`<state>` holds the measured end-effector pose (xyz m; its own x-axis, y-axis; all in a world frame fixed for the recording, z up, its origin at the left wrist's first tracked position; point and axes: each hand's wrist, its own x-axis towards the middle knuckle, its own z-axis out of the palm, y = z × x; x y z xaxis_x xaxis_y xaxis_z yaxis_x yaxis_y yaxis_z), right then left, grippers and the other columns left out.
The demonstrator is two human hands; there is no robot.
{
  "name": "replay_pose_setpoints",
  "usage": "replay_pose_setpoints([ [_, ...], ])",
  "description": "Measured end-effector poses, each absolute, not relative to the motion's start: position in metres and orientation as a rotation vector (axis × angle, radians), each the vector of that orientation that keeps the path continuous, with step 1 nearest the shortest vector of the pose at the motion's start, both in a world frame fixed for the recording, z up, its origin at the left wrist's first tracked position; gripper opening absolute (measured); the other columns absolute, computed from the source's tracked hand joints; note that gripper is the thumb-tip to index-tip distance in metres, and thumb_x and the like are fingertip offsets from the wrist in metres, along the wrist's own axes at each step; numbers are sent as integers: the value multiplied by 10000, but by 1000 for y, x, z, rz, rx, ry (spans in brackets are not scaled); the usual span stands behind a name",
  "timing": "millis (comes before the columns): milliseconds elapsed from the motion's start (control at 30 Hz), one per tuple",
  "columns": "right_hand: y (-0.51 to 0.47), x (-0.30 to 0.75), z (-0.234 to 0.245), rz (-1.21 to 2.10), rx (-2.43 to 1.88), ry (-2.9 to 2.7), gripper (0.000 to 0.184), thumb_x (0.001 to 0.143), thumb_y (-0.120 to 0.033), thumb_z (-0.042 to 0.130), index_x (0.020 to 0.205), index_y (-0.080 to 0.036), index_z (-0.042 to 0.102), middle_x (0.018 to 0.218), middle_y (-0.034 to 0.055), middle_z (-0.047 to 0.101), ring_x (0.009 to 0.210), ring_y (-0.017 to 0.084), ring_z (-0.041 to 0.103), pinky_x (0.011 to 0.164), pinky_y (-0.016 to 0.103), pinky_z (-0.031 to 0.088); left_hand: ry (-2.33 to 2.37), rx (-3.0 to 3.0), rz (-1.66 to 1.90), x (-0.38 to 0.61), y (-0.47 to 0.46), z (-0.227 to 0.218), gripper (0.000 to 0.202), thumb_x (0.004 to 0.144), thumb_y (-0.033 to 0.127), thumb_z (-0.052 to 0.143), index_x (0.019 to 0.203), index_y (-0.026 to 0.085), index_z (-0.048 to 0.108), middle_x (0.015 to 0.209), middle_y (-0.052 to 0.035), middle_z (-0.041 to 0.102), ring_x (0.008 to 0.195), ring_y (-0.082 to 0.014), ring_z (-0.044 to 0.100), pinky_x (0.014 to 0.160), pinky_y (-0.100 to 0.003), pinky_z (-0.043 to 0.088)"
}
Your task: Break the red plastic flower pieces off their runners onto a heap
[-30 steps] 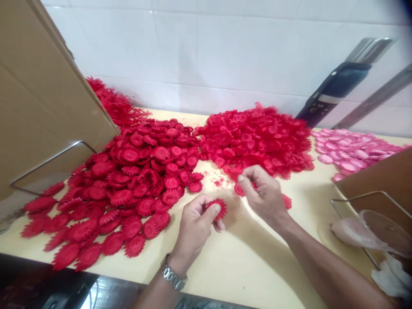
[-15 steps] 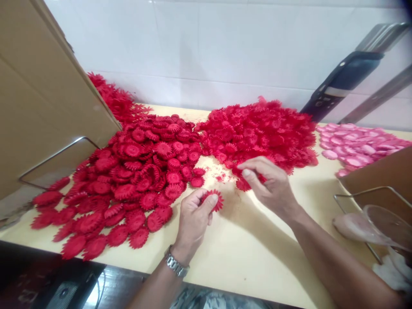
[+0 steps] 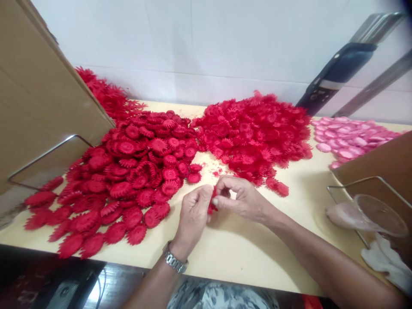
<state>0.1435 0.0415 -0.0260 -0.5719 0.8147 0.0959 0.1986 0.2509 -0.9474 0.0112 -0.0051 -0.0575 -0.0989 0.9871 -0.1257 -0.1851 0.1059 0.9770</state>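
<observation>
My left hand (image 3: 193, 212), with a metal watch at the wrist, grips a red toothed flower disc (image 3: 212, 207) between thumb and fingers. From the right, my right hand (image 3: 243, 198) pinches at the same disc, thumb and forefinger pressed on its edge. Most of the disc is covered by fingers, so whether a second piece lies there I cannot tell. To the left spreads a big pile of thick red flower discs (image 3: 128, 174). Behind my right hand lies a heap of thinner, frilly red petal pieces (image 3: 254, 133), with a few loose ones at its front edge.
A cardboard panel (image 3: 45, 86) with a wire stand rises at the left. More red pieces (image 3: 103, 94) lie behind it. Pink discs (image 3: 357, 139) are at the back right, near a brown box (image 3: 383, 167), a clear plastic cup (image 3: 380, 214) and white tissue (image 3: 386, 262). A dark device (image 3: 337, 75) leans on the wall.
My right hand has come from the frilly heap down and left to the disc in my left hand. The left hand has turned the disc edge-on. The view has shifted slightly.
</observation>
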Motion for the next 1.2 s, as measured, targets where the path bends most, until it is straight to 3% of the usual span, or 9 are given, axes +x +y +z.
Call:
replay_pose_setpoints([
  [167,43,147,-31,1348,-982,-1815,103,774,-203,521,680,-164,501,589,-28,497,546,92,461,517,223,367,1102,1044,1263,11,-4,-54,246,793,372,556,666,165,514,561,47,465,460,-61,439,445,-175,352],
  [333,50,155,-32,1028,-1044,-1669,133,785,-272,545,700,-173,521,594,-28,480,539,96,444,504,227,365,1136,1033,1277,10,-4,-55,226,802,314,551,643,169,483,503,55,487,438,-61,460,452,-173,363],
  [467,76,189,-28,494,-1201,-1539,101,813,-261,506,764,-185,550,615,-14,505,531,111,457,495,238,383,1120,955,1269,12,-3,-54,159,772,266,572,666,166,508,491,37,545,442,-82,499,466,-193,398],
  [533,90,209,-28,122,-1325,-1633,92,794,-209,501,804,-185,589,682,23,559,607,150,519,573,284,437,1098,896,1273,13,-1,-52,104,737,236,595,694,160,538,511,29,565,444,-89,506,457,-201,405],
  [633,105,230,-33,-257,-1432,-1835,230,766,-148,473,927,-170,636,829,92,610,787,231,577,723,385,476,1142,860,1285,13,1,-51,75,699,202,614,675,137,584,518,20,564,455,-75,494,454,-185,387],
  [700,106,231,-34,-323,-1409,-1910,298,764,-139,470,1013,-166,632,912,114,618,860,255,581,772,424,479,1183,845,1278,13,2,-51,82,693,200,616,656,129,601,507,22,550,447,-61,468,441,-173,354],
  [833,94,213,-26,-198,-1223,-1904,283,791,-148,484,1025,-186,637,972,109,626,901,235,592,803,402,488,1188,824,1329,11,1,-55,137,705,246,616,630,142,567,512,43,506,437,-48,413,423,-171,312],
  [1033,65,179,-16,376,-1006,-1981,171,846,-203,488,908,-190,647,865,67,635,786,174,610,681,313,494,1189,846,1387,10,-2,-58,275,735,358,607,602,162,466,520,71,389,446,-45,293,397,-173,228],
  [1200,48,161,-14,781,-879,-2041,161,855,-258,510,783,-174,628,731,38,604,674,140,567,599,267,445,1217,876,1391,10,-4,-59,317,750,393,586,583,161,446,552,57,402,496,-57,320,444,-178,253],
])
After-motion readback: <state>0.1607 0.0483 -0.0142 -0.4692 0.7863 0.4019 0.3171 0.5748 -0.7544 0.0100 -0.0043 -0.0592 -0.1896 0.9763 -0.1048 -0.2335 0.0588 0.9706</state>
